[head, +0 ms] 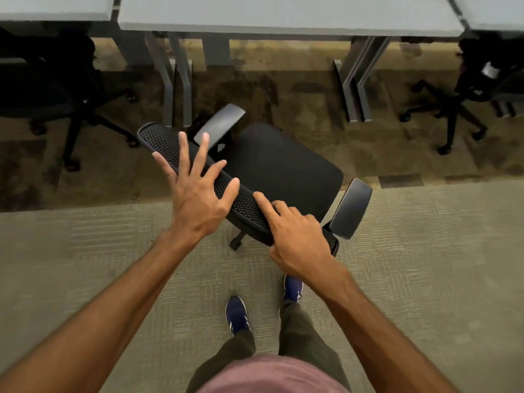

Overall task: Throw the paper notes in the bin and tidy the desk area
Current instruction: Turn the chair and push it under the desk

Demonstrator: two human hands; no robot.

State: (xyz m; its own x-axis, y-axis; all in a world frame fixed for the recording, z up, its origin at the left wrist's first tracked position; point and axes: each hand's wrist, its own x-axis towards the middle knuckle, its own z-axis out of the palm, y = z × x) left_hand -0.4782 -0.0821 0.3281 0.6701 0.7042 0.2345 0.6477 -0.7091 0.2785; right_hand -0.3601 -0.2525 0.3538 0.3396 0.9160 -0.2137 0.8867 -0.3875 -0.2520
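Three office chairs: one (283, 168) at centre, one (56, 89) at ten o'clock, one (476, 83) at two o'clock. The centre chair has two armrests (219, 123) (351, 208). Three benches run along twelve o'clock (54, 7) (283, 15) (493, 9). Two hands (195, 199) (297, 236), two blue shoes (237, 314) (292, 287).

I see the black office chair (283, 165) standing between me and the middle desk (283, 15), its mesh backrest (246, 205) slanting across my path, both hands at its top edge. Its armrests (219, 123) jut out on either side. Under the desk's front edge the floor looks open between the two pairs of grey legs (178, 89). Another chair (56, 80) fills the dark left corner, I think.
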